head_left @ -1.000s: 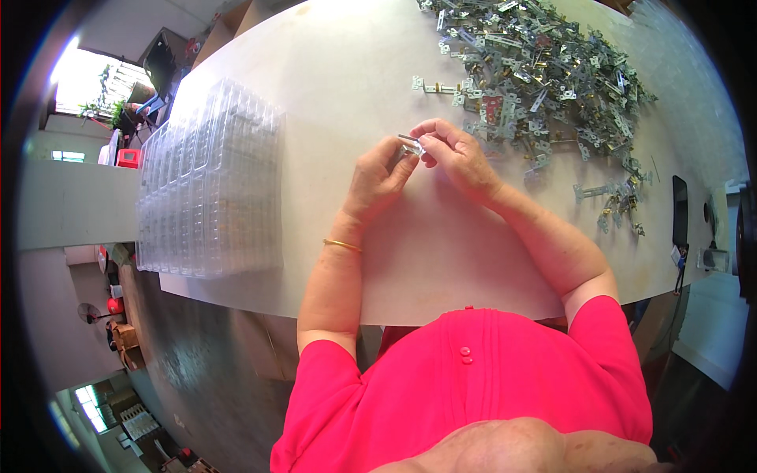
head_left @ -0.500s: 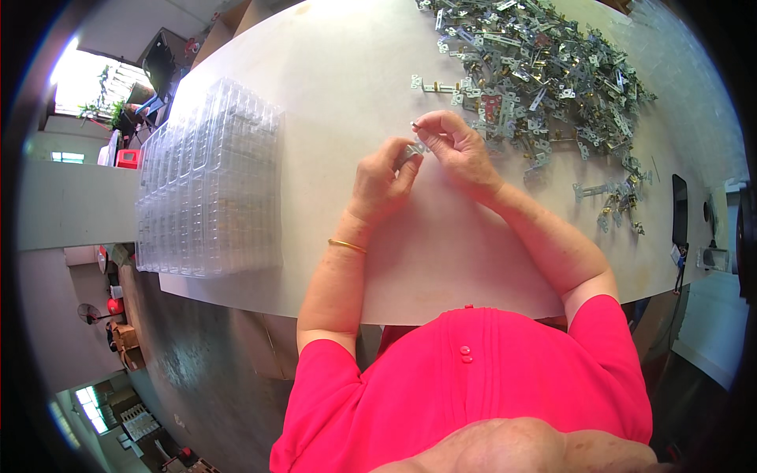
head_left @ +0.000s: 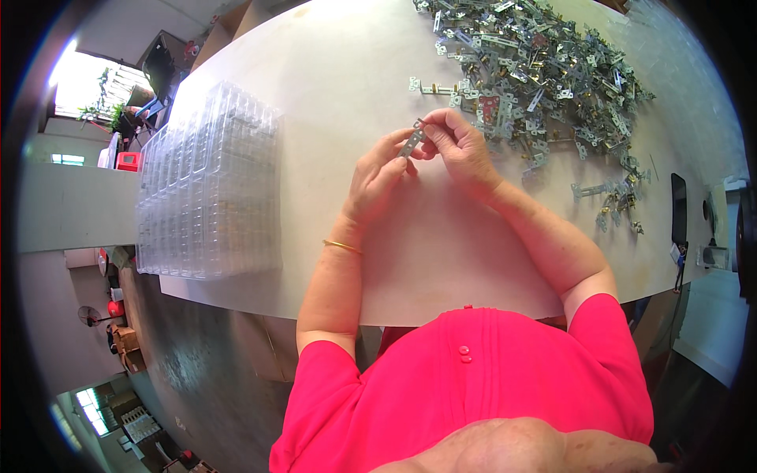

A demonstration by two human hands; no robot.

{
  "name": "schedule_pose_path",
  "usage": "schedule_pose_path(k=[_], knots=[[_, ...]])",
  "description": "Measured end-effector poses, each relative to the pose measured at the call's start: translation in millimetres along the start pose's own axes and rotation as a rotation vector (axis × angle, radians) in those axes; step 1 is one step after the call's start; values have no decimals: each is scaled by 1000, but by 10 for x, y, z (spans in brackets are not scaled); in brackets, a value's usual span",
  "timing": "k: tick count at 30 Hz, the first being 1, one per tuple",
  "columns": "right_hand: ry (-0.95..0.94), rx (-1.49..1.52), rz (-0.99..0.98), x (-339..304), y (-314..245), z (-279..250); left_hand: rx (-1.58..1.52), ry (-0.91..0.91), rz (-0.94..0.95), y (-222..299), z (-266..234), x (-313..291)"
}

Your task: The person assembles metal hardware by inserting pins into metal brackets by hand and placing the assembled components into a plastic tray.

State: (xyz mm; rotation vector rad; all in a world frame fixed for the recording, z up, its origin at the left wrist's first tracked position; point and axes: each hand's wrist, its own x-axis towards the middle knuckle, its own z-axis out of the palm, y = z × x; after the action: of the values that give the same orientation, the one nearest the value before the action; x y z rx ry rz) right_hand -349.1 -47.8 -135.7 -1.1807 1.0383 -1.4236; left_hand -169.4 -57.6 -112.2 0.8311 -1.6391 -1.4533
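Note:
A small flat grey metal bracket (head_left: 412, 143) is pinched between both hands above the white table (head_left: 315, 94). My left hand (head_left: 380, 175) grips its lower end with thumb and fingers; a thin gold bangle (head_left: 342, 247) circles that wrist. My right hand (head_left: 461, 147) holds the upper end from the right. A big heap of similar metal brackets (head_left: 536, 71) lies just beyond and to the right of my right hand.
A stack of clear plastic blister trays (head_left: 209, 185) sits at the table's left edge. A few loose brackets (head_left: 611, 197) lie at the right, near a dark phone (head_left: 679, 209). Floor and shelving show beyond the left edge.
Both hands stayed in place above the table; the fingers shifted slightly and the bracket has turned to a more upright tilt between them.

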Motion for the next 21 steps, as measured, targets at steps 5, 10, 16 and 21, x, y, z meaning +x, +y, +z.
schedule_pose_path(k=[5, 10, 16, 21], knots=[[-6, -35, -7, 25, 4, -36, -169, -124, -188, 79, -46, 0], [65, -120, -161, 62, 107, -54, -242, -209, -226, 7, -75, 28], [23, -317, -193, -47, -41, -11, -340, -45, -85, -123, -130, 48], [-33, -468, -355, -88, -62, 38, -277, 6, -2, -173, -149, 68]])
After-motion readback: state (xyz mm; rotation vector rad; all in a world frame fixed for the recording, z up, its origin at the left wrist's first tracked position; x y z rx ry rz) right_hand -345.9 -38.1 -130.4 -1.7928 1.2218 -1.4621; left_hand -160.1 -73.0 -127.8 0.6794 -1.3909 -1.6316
